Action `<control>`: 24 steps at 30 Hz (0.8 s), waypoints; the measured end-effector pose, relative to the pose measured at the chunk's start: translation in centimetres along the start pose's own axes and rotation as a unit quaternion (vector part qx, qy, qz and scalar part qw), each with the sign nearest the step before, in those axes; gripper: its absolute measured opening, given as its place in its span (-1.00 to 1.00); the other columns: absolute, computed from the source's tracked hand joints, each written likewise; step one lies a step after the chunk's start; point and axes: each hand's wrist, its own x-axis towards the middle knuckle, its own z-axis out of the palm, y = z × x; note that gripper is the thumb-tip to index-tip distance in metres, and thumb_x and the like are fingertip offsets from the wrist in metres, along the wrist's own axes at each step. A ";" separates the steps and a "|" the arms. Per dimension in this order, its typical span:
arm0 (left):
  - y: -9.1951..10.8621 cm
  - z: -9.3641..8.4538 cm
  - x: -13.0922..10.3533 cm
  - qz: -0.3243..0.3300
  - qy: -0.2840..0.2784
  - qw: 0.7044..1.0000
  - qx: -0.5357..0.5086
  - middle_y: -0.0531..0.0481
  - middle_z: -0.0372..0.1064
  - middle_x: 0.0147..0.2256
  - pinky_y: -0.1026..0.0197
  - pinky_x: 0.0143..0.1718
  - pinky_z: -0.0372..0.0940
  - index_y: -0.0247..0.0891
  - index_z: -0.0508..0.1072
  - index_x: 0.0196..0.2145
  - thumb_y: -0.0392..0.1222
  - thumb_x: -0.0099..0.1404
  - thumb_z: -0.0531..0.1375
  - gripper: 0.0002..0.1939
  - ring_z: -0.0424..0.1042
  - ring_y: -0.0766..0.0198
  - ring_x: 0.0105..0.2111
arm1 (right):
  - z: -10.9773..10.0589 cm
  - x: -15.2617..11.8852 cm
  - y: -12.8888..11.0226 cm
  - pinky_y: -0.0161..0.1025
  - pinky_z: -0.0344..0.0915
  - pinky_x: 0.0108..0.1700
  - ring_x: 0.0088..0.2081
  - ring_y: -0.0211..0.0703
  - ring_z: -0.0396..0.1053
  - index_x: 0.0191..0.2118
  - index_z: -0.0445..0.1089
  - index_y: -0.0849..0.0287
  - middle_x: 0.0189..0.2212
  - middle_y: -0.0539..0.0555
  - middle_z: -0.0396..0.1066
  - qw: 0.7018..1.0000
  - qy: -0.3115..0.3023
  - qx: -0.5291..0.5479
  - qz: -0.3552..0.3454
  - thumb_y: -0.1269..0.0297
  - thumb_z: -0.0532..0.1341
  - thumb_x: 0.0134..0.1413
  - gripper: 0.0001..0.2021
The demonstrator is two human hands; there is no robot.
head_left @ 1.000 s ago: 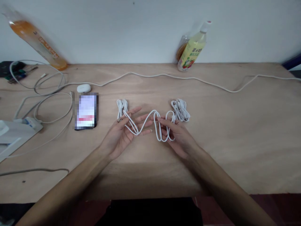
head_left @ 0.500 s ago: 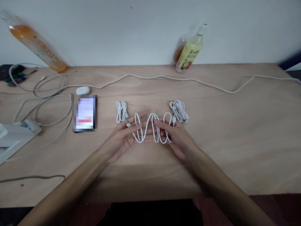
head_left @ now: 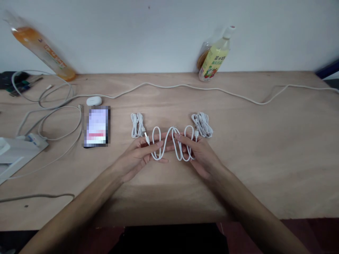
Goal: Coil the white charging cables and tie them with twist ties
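Observation:
A white cable (head_left: pixel 164 144) hangs in loose loops between both hands, above the wooden table. My left hand (head_left: pixel 140 152) pinches its left loops under the thumb, with the USB plug sticking up beside the fingers. My right hand (head_left: pixel 197 150) grips the right loops between thumb and fingers, and a white connector (head_left: pixel 196 134) shows by its index finger. Beyond my left hand lies a folded white cable bundle (head_left: pixel 137 125). Another, thicker bundle (head_left: pixel 202 124) rests just beyond my right hand.
On the left are a phone (head_left: pixel 97 127), a white earbud case (head_left: pixel 94 101), tangled cables and a white power strip (head_left: pixel 16 155). An orange bottle (head_left: pixel 43 53) and a yellow bottle (head_left: pixel 215 58) lean at the wall. A long cable (head_left: pixel 182 85) runs along the back.
The left loops have shifted slightly and the USB plug has swung more upright, a little to the right. The fingers of my left hand have changed position under the cable. My right hand is nearly still.

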 end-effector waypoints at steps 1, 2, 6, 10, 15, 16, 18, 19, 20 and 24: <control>-0.1 0.0 0.0 0.002 -0.006 1.000 -0.010 -0.25 0.55 0.26 0.05 -0.05 0.61 -0.19 0.68 0.14 -0.27 0.48 0.32 -0.69 0.59 -0.14 0.20 | 0.0 0.0 0.0 -0.30 0.03 -0.50 -0.54 -0.33 0.16 -0.43 0.54 0.11 -0.57 -0.11 0.34 1.000 0.001 0.004 0.000 0.06 0.66 -0.21 -0.63; -0.1 0.0 0.1 0.004 -0.011 1.000 -0.023 -0.25 0.56 0.25 0.00 0.03 0.59 -0.21 0.68 0.13 -0.27 0.50 0.30 -0.70 0.59 -0.14 0.21 | 0.0 0.0 0.1 -0.30 0.08 -0.49 -0.53 -0.32 0.21 -0.44 0.54 0.11 -0.56 -0.10 0.38 1.000 0.001 0.011 -0.001 0.05 0.66 -0.20 -0.63; -0.4 0.1 0.4 0.023 -0.020 0.997 -0.074 -0.25 0.60 0.21 -0.14 0.38 0.33 -0.27 0.70 0.10 -0.31 0.56 0.20 -0.70 0.53 -0.08 0.27 | 0.0 0.1 0.1 -0.27 0.38 -0.28 -0.36 -0.23 0.48 -0.46 0.55 0.10 -0.39 -0.03 0.61 0.998 -0.008 0.053 -0.024 0.07 0.67 -0.21 -0.64; -0.3 -0.1 0.4 0.032 -0.005 0.995 -0.096 -0.25 0.61 0.19 -0.18 0.44 0.23 -0.29 0.67 0.15 -0.31 0.58 0.16 -0.66 0.50 -0.08 0.30 | -0.2 0.2 0.2 -0.23 0.48 -0.11 -0.25 -0.18 0.59 -0.46 0.57 0.08 -0.32 -0.04 0.67 0.995 -0.032 0.085 -0.034 0.04 0.68 -0.20 -0.65; -0.4 -0.7 0.5 -0.020 -0.022 0.993 -0.116 -0.31 0.55 0.25 -0.27 0.36 0.33 -0.30 0.59 0.26 -0.22 0.61 0.13 -0.61 0.54 -0.16 0.24 | -0.6 0.4 0.6 -0.10 0.56 0.01 -0.18 -0.07 0.65 -0.29 0.67 0.08 -0.26 0.04 0.71 0.993 -0.075 0.086 -0.005 0.00 0.63 -0.04 -0.68; -0.4 -0.8 0.6 -0.029 -0.030 0.991 -0.124 -0.32 0.53 0.26 -0.27 0.34 0.35 -0.30 0.57 0.28 -0.21 0.61 0.13 -0.60 0.54 -0.18 0.24 | -0.7 0.4 0.7 -0.08 0.57 0.05 -0.15 -0.05 0.66 -0.26 0.68 0.08 -0.24 0.05 0.71 0.993 -0.082 0.087 0.002 0.00 0.62 -0.01 -0.69; -0.4 -0.9 0.7 -0.038 -0.041 0.988 -0.141 -0.32 0.52 0.28 -0.28 0.32 0.38 -0.29 0.54 0.31 -0.18 0.60 0.15 -0.58 0.56 -0.19 0.22 | -1.0 0.5 0.8 -0.06 0.56 0.11 -0.06 -0.01 0.67 -0.19 0.69 0.09 -0.18 0.07 0.72 0.991 -0.098 0.091 0.024 0.02 0.59 0.07 -0.70; -0.3 -0.8 0.8 -0.043 -0.038 0.988 -0.145 -0.33 0.52 0.28 -0.28 0.31 0.38 -0.29 0.52 0.33 -0.16 0.60 0.15 -0.56 0.56 -0.20 0.21 | -1.2 0.6 0.8 -0.06 0.56 0.14 -0.03 0.00 0.67 -0.17 0.69 0.09 -0.15 0.08 0.72 0.989 -0.104 0.097 0.034 0.03 0.57 0.12 -0.72; -0.2 -0.8 0.8 -0.045 -0.026 0.988 -0.146 -0.33 0.53 0.27 -0.29 0.30 0.39 -0.29 0.50 0.34 -0.14 0.61 0.15 -0.55 0.56 -0.19 0.21 | -1.4 0.6 0.8 -0.06 0.55 0.17 0.00 -0.01 0.66 -0.14 0.69 0.10 -0.12 0.09 0.72 0.988 -0.109 0.104 0.041 0.05 0.54 0.16 -0.74; 0.3 -0.4 0.8 -0.049 0.012 0.987 -0.151 -0.31 0.58 0.21 -0.28 0.23 0.47 -0.29 0.45 0.38 -0.14 0.65 0.07 -0.54 0.60 -0.15 0.15 | -1.9 0.9 0.6 -0.08 0.51 0.26 0.09 -0.03 0.64 -0.07 0.67 0.13 -0.01 0.14 0.71 0.981 -0.128 0.137 0.051 0.14 0.41 0.35 -0.80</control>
